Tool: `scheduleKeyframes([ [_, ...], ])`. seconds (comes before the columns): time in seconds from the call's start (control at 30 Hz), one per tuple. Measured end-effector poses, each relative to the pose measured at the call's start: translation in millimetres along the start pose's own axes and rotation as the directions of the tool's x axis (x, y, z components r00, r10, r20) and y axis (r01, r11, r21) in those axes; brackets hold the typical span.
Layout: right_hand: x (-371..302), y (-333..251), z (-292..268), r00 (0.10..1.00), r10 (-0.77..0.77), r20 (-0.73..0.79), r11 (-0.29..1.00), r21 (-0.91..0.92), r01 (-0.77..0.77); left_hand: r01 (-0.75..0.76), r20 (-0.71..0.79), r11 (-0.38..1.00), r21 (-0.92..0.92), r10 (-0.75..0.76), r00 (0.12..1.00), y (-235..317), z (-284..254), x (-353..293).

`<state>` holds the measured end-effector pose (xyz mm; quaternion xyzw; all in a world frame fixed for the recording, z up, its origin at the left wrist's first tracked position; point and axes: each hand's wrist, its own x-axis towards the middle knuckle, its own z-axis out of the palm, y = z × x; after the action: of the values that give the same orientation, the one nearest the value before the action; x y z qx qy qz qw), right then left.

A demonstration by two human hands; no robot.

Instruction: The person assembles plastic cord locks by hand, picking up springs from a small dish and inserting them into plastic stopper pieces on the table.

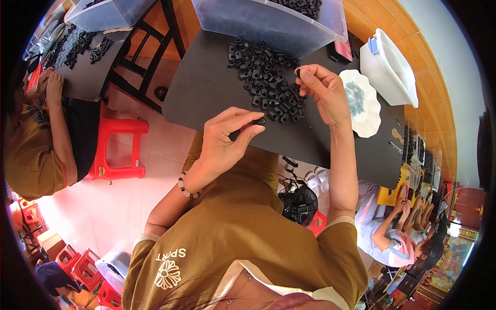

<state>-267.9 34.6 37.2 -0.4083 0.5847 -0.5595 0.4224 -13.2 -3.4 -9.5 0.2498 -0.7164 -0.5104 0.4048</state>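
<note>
Between thumb and fingers of my left hand (225, 135) is a small black plastic part (260, 121), held just off the near edge of the dark table (199, 77). My right hand (324, 92) is raised at the right side of a pile of black plastic parts (268, 85), pinching another small black piece (298, 73). Most of that second piece is covered by my fingertips. Right of this hand lies a white scalloped plate (373, 116) with small clear pieces (355, 98) heaped on it.
A clear plastic bin (248, 26) of black parts stands behind the pile. A white tub (388, 67) is at the right beyond the plate, near a pink box (341, 51). At left, another person (41, 139) sits at a second table (90, 82) beside a red stool (121, 147).
</note>
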Motion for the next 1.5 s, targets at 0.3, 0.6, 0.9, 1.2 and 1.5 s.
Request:
scheduleKeyframes([
  [0.3,-40,5,5,0.996,-0.005,0.09,0.986,0.168,-0.01,-0.074,0.023,0.997,-0.022,0.074,0.997,9,5,3],
  [0.6,-78,14,17,0.999,0.035,0.021,0.956,0.289,-0.039,-0.078,0.074,0.995,-0.066,0.083,0.994,13,18,4],
  [0.9,-96,12,22,0.999,0.031,0.025,0.953,0.302,-0.037,-0.104,0.09,0.993,-0.06,0.11,0.99,16,24,1],
  [1.2,-103,17,21,0.999,-0.011,0.038,0.977,0.213,0.003,-0.135,0.117,0.99,-0.033,0.138,0.983,18,24,-2],
  [1.5,-107,18,24,0.999,0.036,0.037,0.989,0.139,-0.041,-0.187,0.137,0.982,0.003,0.185,0.973,18,23,-5],
])
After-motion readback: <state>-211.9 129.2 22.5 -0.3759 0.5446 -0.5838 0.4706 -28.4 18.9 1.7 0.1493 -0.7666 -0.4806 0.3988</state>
